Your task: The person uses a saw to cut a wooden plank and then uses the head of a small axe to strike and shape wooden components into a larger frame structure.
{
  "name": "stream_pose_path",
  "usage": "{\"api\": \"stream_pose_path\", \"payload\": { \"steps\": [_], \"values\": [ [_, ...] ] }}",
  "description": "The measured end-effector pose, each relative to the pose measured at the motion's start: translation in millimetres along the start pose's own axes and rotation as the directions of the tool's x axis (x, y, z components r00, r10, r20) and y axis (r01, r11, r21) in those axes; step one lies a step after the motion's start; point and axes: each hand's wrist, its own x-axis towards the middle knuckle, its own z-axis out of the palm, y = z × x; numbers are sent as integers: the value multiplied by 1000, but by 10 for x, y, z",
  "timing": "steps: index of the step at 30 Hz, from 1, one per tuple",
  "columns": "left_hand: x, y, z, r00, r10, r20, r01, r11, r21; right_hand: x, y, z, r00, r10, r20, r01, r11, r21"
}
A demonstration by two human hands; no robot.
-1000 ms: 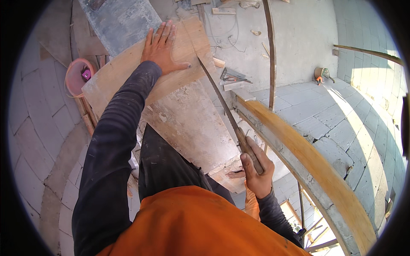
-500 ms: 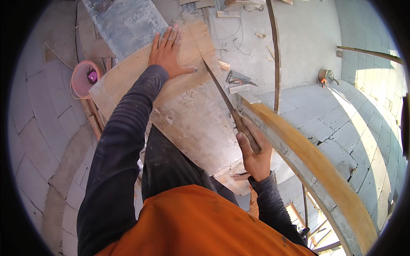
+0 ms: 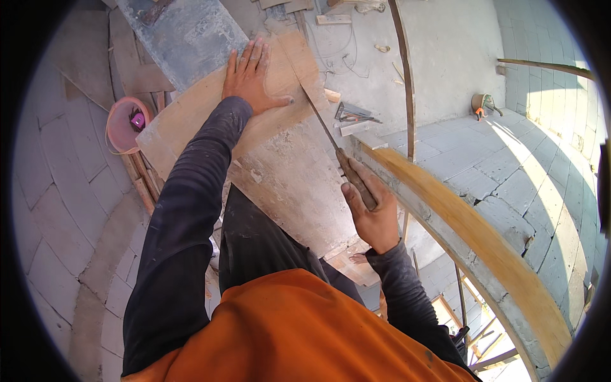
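Note:
My left hand (image 3: 252, 77) lies flat on a thin light-brown wooden board (image 3: 191, 118), fingers spread and thumb pointing right. A handsaw (image 3: 323, 122) is in my right hand (image 3: 375, 213), the fingers wrapped round its worn handle. Its narrow blade reaches up and left into a cut in the board, to the right of my left thumb. A thin dark cut line runs on from the blade's tip toward the board's far edge. Beneath the board rests a larger whitish, stained panel (image 3: 293, 184), which slopes toward my legs.
A grey panel (image 3: 184, 38) lies beyond the board. On the left stands a pink bucket (image 3: 124, 127) with a purple item inside. A wood-topped block wall edge (image 3: 464, 223) curves along my right. Past the board lie a square tool (image 3: 353, 113) and wood scraps; a wooden pole (image 3: 407, 76) stands there.
The saw and my right hand have shifted slightly left and toward me, and the blade lies at a somewhat different angle. My left hand keeps its place on the board.

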Motion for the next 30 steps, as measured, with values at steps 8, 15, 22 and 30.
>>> {"api": "stream_pose_path", "payload": {
  "steps": [8, 15, 22, 30],
  "values": [
    [-118, -80, -22, 999, -34, -28, 34, 999, -4, -251, 40, -299, 1000, 3, 16, -4, 997, 80],
    [31, 81, -23, 1000, 14, -28, -14, 1000, -10, 1065, 190, 540, 997, -64, -38, 65, 997, 40],
    [-63, -10, 3, 999, -32, -26, 32, 999, 6, -858, 133, -469, 994, 104, 28, -104, 994, 13],
    [59, 134, -17, 998, 15, -57, -15, 1000, -5, 833, 411, 353, 999, -44, -20, 47, 985, 166]
  ]
}}
